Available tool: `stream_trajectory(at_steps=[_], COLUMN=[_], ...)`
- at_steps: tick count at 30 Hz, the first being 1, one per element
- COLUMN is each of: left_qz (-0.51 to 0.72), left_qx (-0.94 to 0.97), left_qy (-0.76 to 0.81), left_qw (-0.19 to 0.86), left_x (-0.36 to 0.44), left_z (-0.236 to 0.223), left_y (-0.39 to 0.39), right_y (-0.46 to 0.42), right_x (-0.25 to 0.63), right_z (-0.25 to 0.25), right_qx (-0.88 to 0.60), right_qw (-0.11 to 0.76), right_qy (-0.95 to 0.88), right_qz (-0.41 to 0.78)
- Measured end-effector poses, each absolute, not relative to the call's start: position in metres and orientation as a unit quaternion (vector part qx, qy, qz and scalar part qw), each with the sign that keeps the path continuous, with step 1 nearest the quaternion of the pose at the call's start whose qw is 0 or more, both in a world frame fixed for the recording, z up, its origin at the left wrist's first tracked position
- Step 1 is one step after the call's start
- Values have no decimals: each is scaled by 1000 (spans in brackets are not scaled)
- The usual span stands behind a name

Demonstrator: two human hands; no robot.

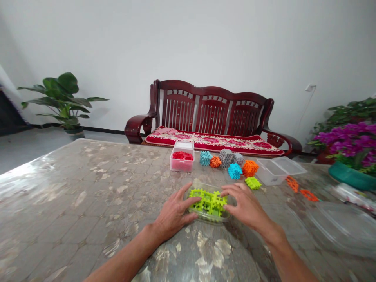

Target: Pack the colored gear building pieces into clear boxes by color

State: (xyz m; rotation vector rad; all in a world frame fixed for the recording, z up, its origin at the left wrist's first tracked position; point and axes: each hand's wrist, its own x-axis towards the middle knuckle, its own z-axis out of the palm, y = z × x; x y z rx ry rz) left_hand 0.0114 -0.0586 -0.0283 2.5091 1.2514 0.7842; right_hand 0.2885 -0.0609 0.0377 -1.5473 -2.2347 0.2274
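A clear plastic box sits on the table in front of me, holding lime-green interlocking pieces. My left hand rests against the box's left side, fingers curled round its rim. My right hand lies over the box's right side, fingers stretched flat toward the green pieces. Both hands touch the box.
Farther back stand a clear box of red pieces, clusters of blue, orange and grey pieces, a loose green piece, an open clear box, orange pieces and a clear lid. A flowerpot stands right; a wooden bench behind.
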Motion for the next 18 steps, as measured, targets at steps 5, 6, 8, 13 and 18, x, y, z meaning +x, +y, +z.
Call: stream_trajectory(at_steps=[5,6,8,13,18], left_qz=[269,267,264,267,270], left_qx=[860,861,862,866,879], left_qy=[420,420,421,414,390], left_qw=[104,103,102,89,51], left_x=[12,12,12,11,11], left_z=[-26,-26,-26,-30,-30], left_y=[-58,-58,-58,-57,-56], right_y=[-65,-65,-64,-64,-65], right_x=[284,282,280,273,266], right_z=[41,40,37,30,30], right_qx=[-540,-534,-527,-521,-520], right_qw=[202,199,188,160,151], right_qy=[-815,-819,-826,-834,-838], right_qz=[53,56,65,81,65])
